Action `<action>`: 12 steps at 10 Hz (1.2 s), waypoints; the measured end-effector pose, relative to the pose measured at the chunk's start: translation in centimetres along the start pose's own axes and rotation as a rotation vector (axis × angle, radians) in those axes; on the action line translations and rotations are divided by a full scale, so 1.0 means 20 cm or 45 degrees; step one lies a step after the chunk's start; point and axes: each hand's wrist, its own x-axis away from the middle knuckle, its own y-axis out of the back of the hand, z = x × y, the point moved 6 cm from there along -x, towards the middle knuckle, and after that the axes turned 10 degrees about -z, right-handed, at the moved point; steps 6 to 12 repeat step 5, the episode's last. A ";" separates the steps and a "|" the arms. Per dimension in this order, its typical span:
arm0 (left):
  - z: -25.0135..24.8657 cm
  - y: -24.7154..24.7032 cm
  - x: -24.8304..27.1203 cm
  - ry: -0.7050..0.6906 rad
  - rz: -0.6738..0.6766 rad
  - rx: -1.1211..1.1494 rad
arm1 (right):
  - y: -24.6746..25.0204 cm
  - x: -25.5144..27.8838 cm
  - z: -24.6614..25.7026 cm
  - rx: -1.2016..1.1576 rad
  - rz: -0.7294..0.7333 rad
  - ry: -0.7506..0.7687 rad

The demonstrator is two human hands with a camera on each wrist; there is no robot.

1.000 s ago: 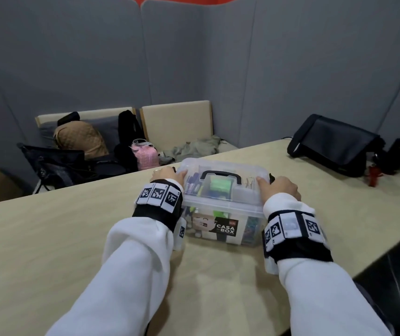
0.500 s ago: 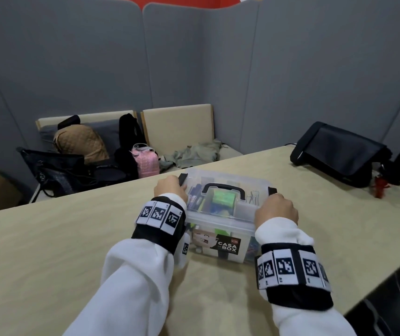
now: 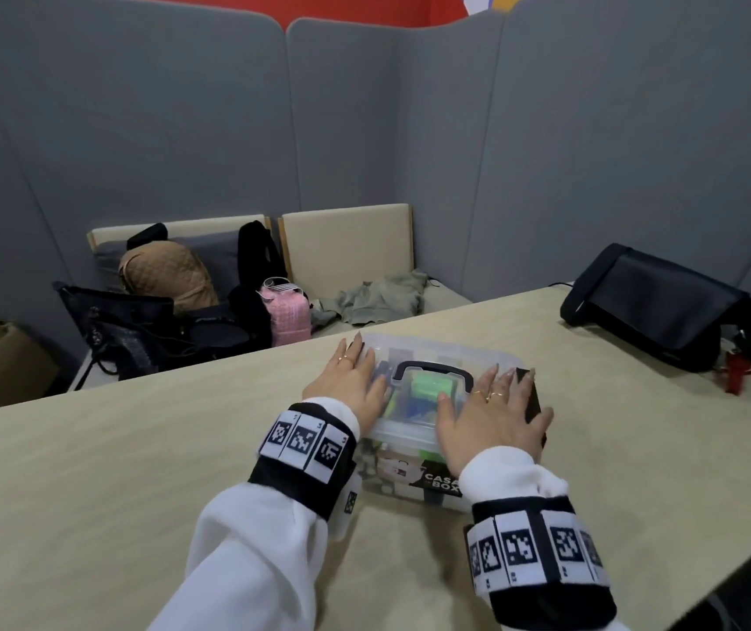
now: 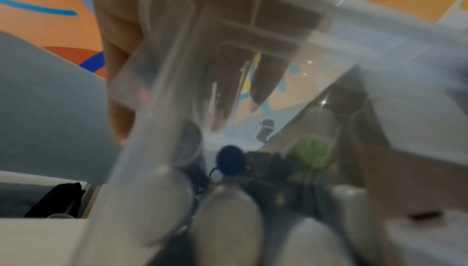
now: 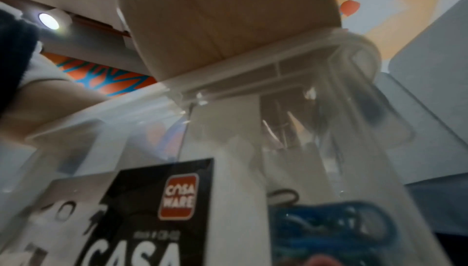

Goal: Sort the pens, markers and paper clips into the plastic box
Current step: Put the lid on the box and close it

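Two white-sleeved arms reach forward over the pale wooden table [image 3: 91, 471], each wrist wrapped in a black band set with black-and-white square markers. Just beyond the bands stands the clear plastic box [image 3: 403, 482] with a black "CASA BOX" label on its near wall; its clear lid [image 3: 410, 430] is on and its black carry handle [image 3: 433, 372] lies flat across the top. The left hand [image 3: 350, 383] lies palm down on the left part of the lid, fingers straight and slightly spread, tips reaching the far left corner. The right hand [image 3: 494, 421] lies flat on the right part, fingers likewise straight and apart, the outer ones over a black side latch [image 3: 532, 396] at the box's right end. Neither hand curls round anything.

Through the lid a green block [image 3: 430, 388] and blue items show between the two hands. The right wrist view, though blurred, looks through the near wall at a heap of blue paper clips [image 5: 336, 228] in the right-hand compartment, beside the label. The left wrist view is blurred; dark pen ends [image 4: 230, 160] show inside the box, and fingers are seen through the lid from below.

Farther off, a black shoulder bag [image 3: 656, 307] lies at the table's far right with a small red object [image 3: 735, 368] just beside it. Beyond the far edge, a bench holds a tan quilted bag [image 3: 169, 277], a pink bag [image 3: 289, 314], dark bags and a grey-green garment [image 3: 378, 296], backed by grey felt partition panels [image 3: 159, 129].
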 end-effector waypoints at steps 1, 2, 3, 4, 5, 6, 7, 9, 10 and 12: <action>0.00 -0.01 0.01 0.037 0.015 -0.007 | -0.01 -0.01 0.00 -0.011 0.016 0.003; 0.00 0.02 0.01 0.059 0.017 -0.020 | -0.01 -0.01 0.01 -0.022 0.056 0.004; -0.02 0.07 0.02 0.019 0.018 -0.115 | -0.01 -0.04 0.03 -0.029 0.191 0.016; -0.04 0.10 0.04 -0.053 0.035 -0.200 | 0.03 -0.02 0.03 -0.018 0.221 0.050; 0.01 0.07 0.06 -0.041 -0.076 -0.187 | 0.08 -0.05 0.07 -0.210 0.231 0.098; 0.01 0.07 0.06 -0.041 -0.076 -0.187 | 0.08 -0.05 0.07 -0.210 0.231 0.098; 0.01 0.07 0.06 -0.041 -0.076 -0.187 | 0.08 -0.05 0.07 -0.210 0.231 0.098; 0.01 0.07 0.06 -0.041 -0.076 -0.187 | 0.08 -0.05 0.07 -0.210 0.231 0.098; 0.01 0.07 0.06 -0.041 -0.076 -0.187 | 0.08 -0.05 0.07 -0.210 0.231 0.098; 0.01 0.07 0.06 -0.041 -0.076 -0.187 | 0.08 -0.05 0.07 -0.210 0.231 0.098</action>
